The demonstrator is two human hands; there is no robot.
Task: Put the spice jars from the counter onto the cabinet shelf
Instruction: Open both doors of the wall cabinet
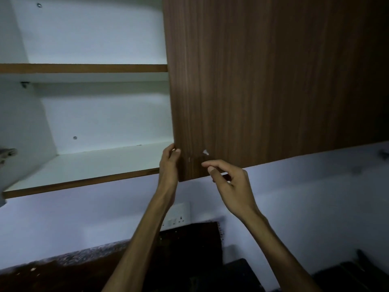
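The wall cabinet stands with its left half uncovered, showing a bare white lower shelf (101, 165) and an upper shelf (84, 68) with a brown front edge. A dark wood door (263, 81) covers the right half. My left hand (169, 165) grips the door's left edge near its bottom corner, fingers curled round it. My right hand (229, 182) hovers just below the door's lower edge, fingers loosely curled, holding nothing. No spice jars are in view.
A white wall socket (179, 216) sits on the pale wall below the cabinet. A dark counter (63, 268) runs along the bottom, with dark objects at the lower right. A metal hinge (8, 152) shows at the far left edge.
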